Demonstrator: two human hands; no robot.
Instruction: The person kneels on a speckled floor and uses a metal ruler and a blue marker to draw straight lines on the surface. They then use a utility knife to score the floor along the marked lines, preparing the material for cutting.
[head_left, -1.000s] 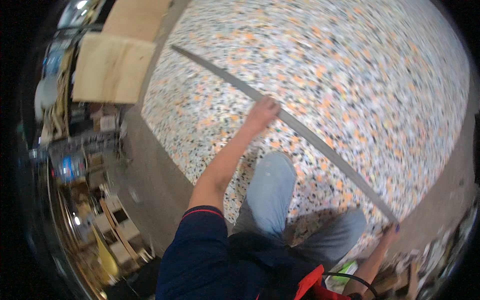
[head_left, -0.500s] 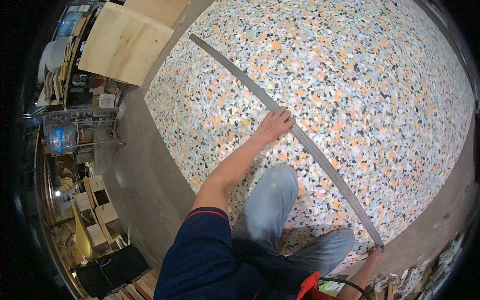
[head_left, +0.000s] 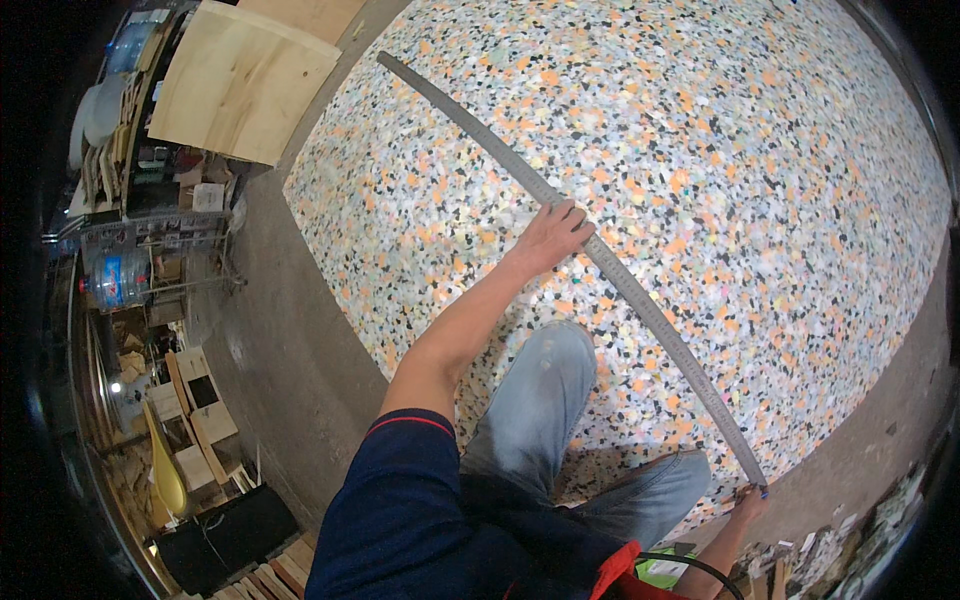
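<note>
The whole view has shifted slightly since the frame half a second earlier, while the long steel ruler [head_left: 648, 310] and both hands keep nearly the same arrangement. The ruler lies slantwise on a speckled rebonded-foam sheet [head_left: 770, 200], its far end near the sheet's upper-left edge, its near end by the lower-right edge. The left hand [head_left: 553, 238], palm down with fingers loosely extended, rests on the ruler's middle. The right hand [head_left: 748, 502] is at the near end, beside a small blue item [head_left: 764, 492]; its grip cannot be told. Concrete floor [head_left: 300, 330] separates the sheet's left edge from cluttered shelving [head_left: 190, 235].
</note>
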